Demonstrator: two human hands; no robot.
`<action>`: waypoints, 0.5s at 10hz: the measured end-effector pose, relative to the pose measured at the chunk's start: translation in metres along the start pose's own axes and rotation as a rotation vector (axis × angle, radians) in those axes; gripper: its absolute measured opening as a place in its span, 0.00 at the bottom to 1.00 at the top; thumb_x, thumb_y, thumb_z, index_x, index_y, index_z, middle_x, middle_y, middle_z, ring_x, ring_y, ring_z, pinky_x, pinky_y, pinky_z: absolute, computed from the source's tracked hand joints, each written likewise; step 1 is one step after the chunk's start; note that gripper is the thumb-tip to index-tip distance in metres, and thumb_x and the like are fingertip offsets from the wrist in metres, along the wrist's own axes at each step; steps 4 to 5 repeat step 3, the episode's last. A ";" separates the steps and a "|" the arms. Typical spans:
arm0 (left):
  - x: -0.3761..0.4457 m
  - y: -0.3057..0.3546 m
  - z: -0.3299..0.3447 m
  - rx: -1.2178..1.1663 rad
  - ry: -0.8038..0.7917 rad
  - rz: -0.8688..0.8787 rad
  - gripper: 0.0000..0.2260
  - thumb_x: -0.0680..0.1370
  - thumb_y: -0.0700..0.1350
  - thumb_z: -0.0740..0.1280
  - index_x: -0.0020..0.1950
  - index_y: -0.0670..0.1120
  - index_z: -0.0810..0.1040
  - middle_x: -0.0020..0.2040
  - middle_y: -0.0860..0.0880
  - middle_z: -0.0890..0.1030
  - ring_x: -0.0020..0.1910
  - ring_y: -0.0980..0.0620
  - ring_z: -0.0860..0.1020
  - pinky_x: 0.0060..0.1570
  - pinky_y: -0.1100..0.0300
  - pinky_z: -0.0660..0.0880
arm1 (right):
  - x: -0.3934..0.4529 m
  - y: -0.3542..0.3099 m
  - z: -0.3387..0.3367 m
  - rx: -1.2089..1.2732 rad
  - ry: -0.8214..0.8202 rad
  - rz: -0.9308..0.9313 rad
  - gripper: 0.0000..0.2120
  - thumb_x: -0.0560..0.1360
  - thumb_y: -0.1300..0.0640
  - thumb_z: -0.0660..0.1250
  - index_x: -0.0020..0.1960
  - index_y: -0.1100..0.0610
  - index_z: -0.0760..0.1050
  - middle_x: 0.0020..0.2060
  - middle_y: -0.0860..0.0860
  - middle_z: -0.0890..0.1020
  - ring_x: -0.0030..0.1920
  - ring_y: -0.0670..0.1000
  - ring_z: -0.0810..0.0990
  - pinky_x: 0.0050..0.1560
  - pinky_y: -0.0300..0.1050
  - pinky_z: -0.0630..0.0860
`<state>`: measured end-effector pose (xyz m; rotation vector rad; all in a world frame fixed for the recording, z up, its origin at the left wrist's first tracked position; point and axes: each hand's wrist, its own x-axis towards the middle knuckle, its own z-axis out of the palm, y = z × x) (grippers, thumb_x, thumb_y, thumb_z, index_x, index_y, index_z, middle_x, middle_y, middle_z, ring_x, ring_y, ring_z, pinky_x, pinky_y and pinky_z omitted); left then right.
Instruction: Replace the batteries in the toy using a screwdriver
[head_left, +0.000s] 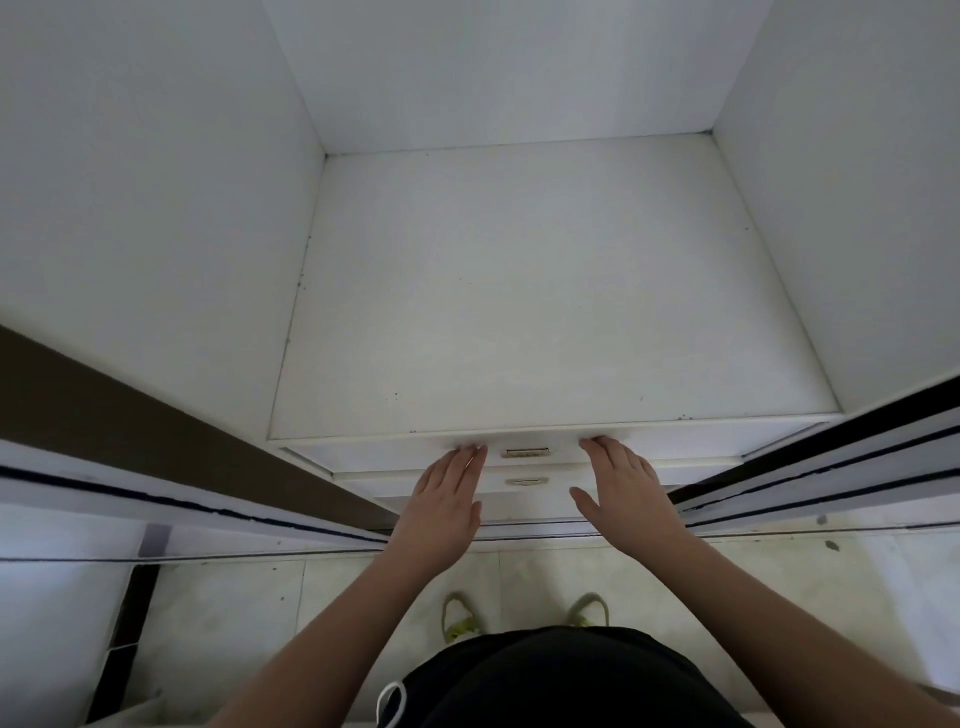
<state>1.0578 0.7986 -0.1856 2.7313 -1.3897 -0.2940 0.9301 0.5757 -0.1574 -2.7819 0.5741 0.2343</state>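
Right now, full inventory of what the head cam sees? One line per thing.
Shelf surface: 1, white, inside the open wardrobe, above the drawers.
Top drawer: 1, white, just under the shelf edge, looks closed.
Second drawer: 1, white, directly below the top one.
Drawer handles: 2, brass-coloured, centred on the two drawer fronts.
Sliding door tracks: dark and white rails, at floor level on both sides.
Floor tiles: pale, in front of the wardrobe.
Shoes: 2, yellow-green, on the tiles.
Toy, batteries, screwdriver: none in view.
Left hand: flat, fingertips on the top drawer front.
Right hand: flat, fingertips on the top drawer front.
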 end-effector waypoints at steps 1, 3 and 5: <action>-0.005 0.003 -0.010 0.004 0.042 0.014 0.28 0.77 0.51 0.54 0.76 0.42 0.62 0.73 0.45 0.70 0.70 0.47 0.71 0.70 0.51 0.64 | -0.001 -0.006 -0.011 -0.006 -0.014 -0.017 0.27 0.79 0.46 0.59 0.75 0.55 0.61 0.73 0.51 0.66 0.72 0.52 0.64 0.72 0.47 0.60; -0.026 -0.004 -0.028 -0.053 0.132 0.014 0.30 0.79 0.57 0.57 0.79 0.47 0.57 0.78 0.49 0.61 0.77 0.49 0.58 0.77 0.50 0.53 | -0.013 -0.031 -0.023 0.047 -0.021 -0.063 0.27 0.80 0.43 0.56 0.75 0.52 0.60 0.72 0.48 0.66 0.72 0.49 0.63 0.72 0.45 0.60; -0.026 -0.004 -0.028 -0.053 0.132 0.014 0.30 0.79 0.57 0.57 0.79 0.47 0.57 0.78 0.49 0.61 0.77 0.49 0.58 0.77 0.50 0.53 | -0.013 -0.031 -0.023 0.047 -0.021 -0.063 0.27 0.80 0.43 0.56 0.75 0.52 0.60 0.72 0.48 0.66 0.72 0.49 0.63 0.72 0.45 0.60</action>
